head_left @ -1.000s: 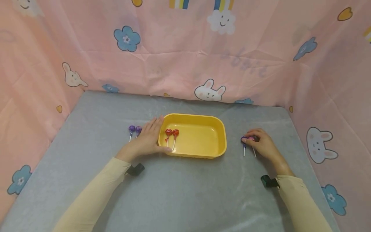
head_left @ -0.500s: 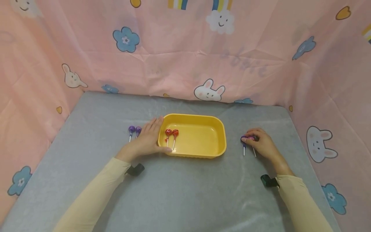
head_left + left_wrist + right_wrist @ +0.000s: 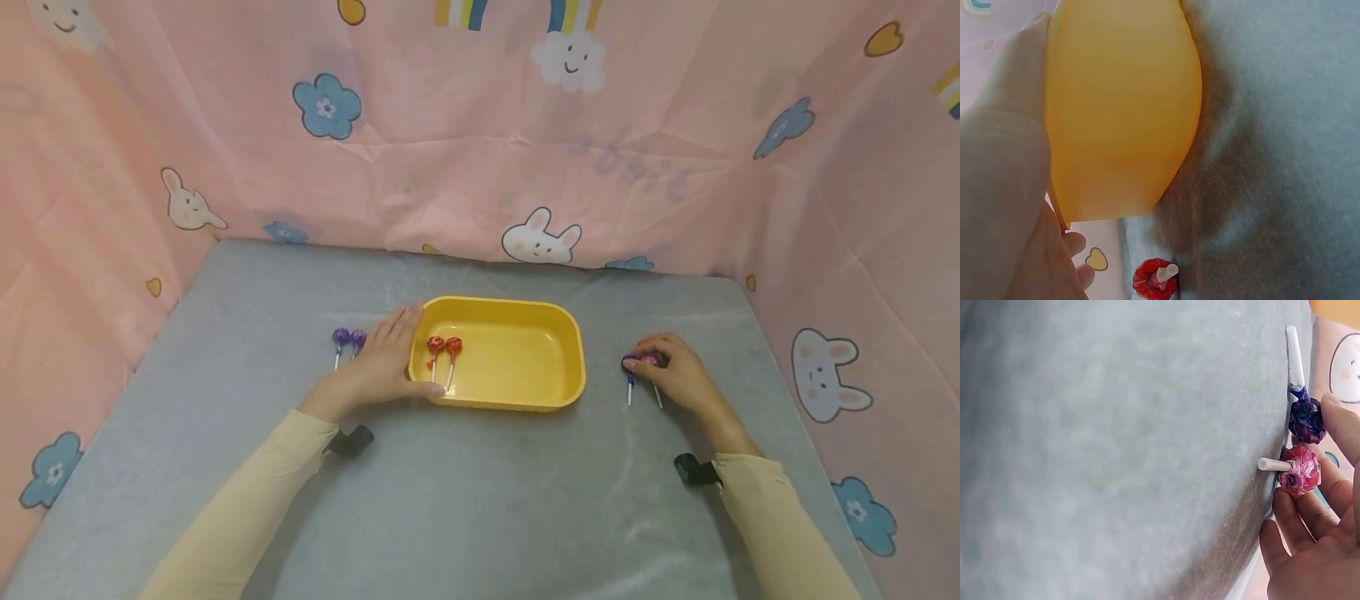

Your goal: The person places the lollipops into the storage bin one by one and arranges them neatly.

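My left hand (image 3: 378, 358) rests against the left end of a yellow plastic box (image 3: 517, 398), fingers extended along its rim and thumb over the front edge. Two red lollipops (image 3: 453, 347) lie inside the box at its left end. To the right, my right hand (image 3: 678, 371) pinches the head of a dark purple lollipop (image 3: 1307, 419) between thumb and forefinger. A pink lollipop (image 3: 1300, 472) lies beside it, under the curved fingers. Both sticks point toward the front.
Two purple lollipops (image 3: 341, 337) lie left of my left hand. The left wrist view has a red-wrapped lollipop (image 3: 1155, 279) on the cloth beyond the box. Grey cloth (image 3: 480, 500) covers the table, and pink printed curtains (image 3: 420, 183) enclose its back and sides.
The dark purple lollipop shifts very slightly left under my right fingers. My left hand and the box keep their places.
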Demonstrator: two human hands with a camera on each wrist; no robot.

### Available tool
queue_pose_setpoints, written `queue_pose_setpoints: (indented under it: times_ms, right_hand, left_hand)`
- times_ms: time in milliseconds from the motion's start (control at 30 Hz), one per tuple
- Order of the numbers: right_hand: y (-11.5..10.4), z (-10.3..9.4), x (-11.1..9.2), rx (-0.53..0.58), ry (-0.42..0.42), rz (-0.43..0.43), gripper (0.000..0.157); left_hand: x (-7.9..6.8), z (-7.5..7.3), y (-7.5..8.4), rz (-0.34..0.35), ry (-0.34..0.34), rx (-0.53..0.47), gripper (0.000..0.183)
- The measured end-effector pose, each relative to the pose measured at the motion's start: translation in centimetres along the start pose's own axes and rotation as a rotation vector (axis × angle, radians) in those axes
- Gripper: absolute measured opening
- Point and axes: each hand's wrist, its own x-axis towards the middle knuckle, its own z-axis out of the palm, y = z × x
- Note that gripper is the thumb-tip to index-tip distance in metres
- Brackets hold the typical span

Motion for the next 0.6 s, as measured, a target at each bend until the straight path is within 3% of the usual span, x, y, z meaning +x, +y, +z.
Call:
queue_pose_setpoints:
  times_ms: [600]
  right_hand:
    - [-0.27, -0.23, -0.08, 0.002, -0.022, 0.029, 0.042]
  left_hand:
    - [-0.17, 0.02, 0.02, 0.006, 0.012, -0.002, 0.133]
